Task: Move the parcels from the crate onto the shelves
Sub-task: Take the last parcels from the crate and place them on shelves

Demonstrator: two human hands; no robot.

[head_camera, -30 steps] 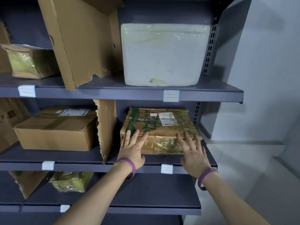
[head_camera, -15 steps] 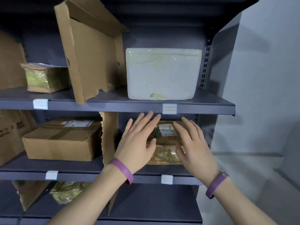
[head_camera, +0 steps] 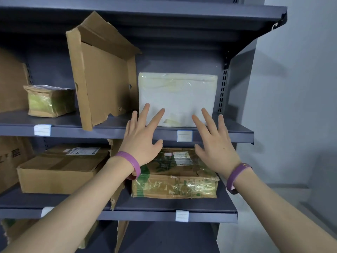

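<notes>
Both hands are raised in front of the shelving and hold nothing. The left hand [head_camera: 141, 143] has its fingers straight and spread, and so does the right hand [head_camera: 217, 146]. Their fingertips lie over the lower front of a white parcel [head_camera: 177, 92], though I cannot tell whether they touch it. That parcel stands at the right end of the upper shelf [head_camera: 109, 132], just right of a torn cardboard divider [head_camera: 102, 79].

On the middle shelf [head_camera: 145, 215] a green-printed parcel [head_camera: 175, 183] wrapped in clear tape lies flat at the right end, near the front edge. To its left, past a ragged cardboard strip [head_camera: 116, 196], sits a brown box [head_camera: 60, 172]. A small taped parcel [head_camera: 51, 101] rests far left on the upper shelf. Each wrist wears a purple band [head_camera: 132, 164].
</notes>
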